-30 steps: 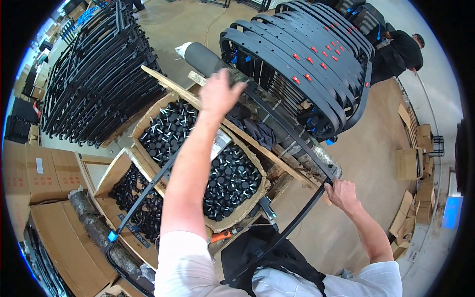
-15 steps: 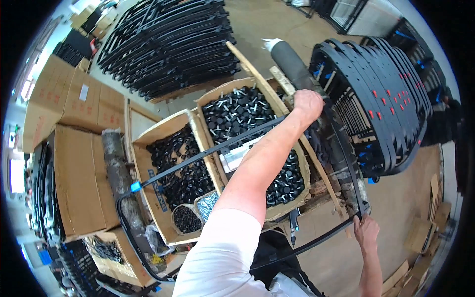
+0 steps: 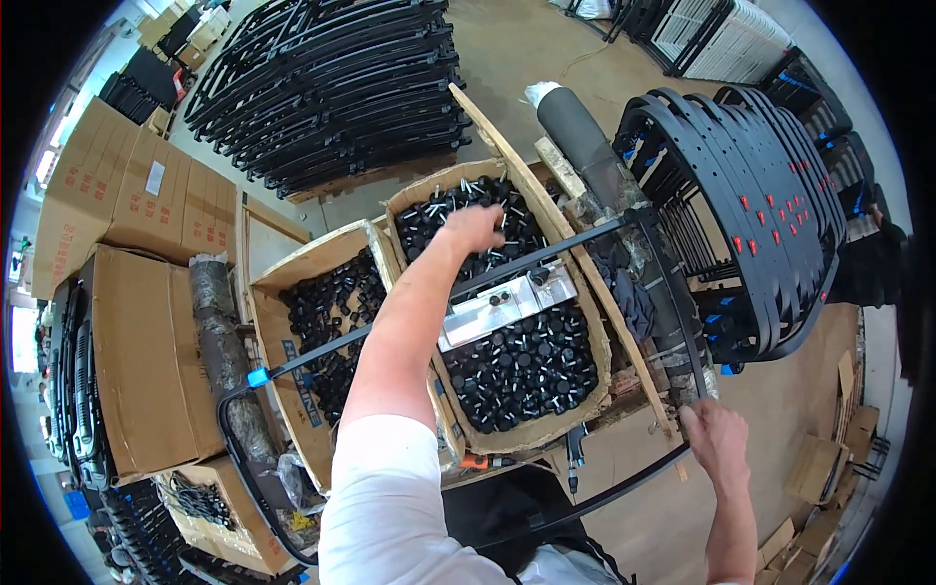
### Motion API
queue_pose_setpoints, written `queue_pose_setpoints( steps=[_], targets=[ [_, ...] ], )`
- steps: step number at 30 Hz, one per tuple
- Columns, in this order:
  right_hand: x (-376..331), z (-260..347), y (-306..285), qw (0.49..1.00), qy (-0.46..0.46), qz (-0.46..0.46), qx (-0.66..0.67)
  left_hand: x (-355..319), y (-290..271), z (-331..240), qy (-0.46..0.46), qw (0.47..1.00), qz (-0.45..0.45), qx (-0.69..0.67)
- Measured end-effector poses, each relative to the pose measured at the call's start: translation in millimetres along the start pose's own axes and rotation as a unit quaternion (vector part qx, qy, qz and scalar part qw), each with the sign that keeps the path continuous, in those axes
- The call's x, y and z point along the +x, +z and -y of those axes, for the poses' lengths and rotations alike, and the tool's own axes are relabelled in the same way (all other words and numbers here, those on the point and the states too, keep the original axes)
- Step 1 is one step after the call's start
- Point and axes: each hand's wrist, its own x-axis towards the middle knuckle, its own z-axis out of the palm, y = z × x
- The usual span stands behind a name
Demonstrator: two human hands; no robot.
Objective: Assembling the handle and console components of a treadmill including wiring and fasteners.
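Note:
A large black metal frame (image 3: 682, 297) lies across the boxes, with blue tape (image 3: 257, 376) on its left part. My right hand (image 3: 717, 434) is closed around its near right corner. Above the far half of a cardboard box (image 3: 606, 375) reaches my left hand (image 3: 475, 229), fingers apart and slightly blurred, over black round-headed screw feet (image 3: 522, 375) with silver threaded studs. Whether its fingertips touch any is hard to see. Just beyond the frame's near bar, a silver metal plate (image 3: 507, 304) with a dark knob rests across the same box.
Left of it, another box (image 3: 268, 292) holds small black parts. A drill (image 3: 573, 453) hangs at the near edge, beside an orange-and-black tool (image 3: 486, 460). Stacked black frames (image 3: 331, 93) stand behind, and curved black panels (image 3: 770, 195) at right. Wrapped rolls (image 3: 229, 341) flank the boxes.
My left hand has let go of the frame's far right corner and moved left over the screw feet. My right hand stays at the near right corner.

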Motion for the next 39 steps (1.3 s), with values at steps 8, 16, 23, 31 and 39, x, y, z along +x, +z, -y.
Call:
queue_pose_setpoints(
  steps=[8,16,23,31,39],
  targets=[
    [156,200,-5,0.951,-0.287,-0.083,0.083,-4,28,23,0.006,0.999,-0.033,-0.002],
    [339,299,91,0.922,-0.372,0.036,-0.104,-4,24,15,-0.094,0.992,0.023,-0.086],
    [376,313,139,0.877,-0.443,0.050,-0.182,9,34,24,-0.124,0.985,-0.019,-0.122],
    [337,324,59,0.888,-0.248,0.138,0.362,-2,22,51,-0.092,0.982,-0.034,-0.163],
    [269,351,-1,0.848,-0.431,0.119,0.284,-148,-83,73,-0.074,0.836,-0.336,-0.428]
  ],
)
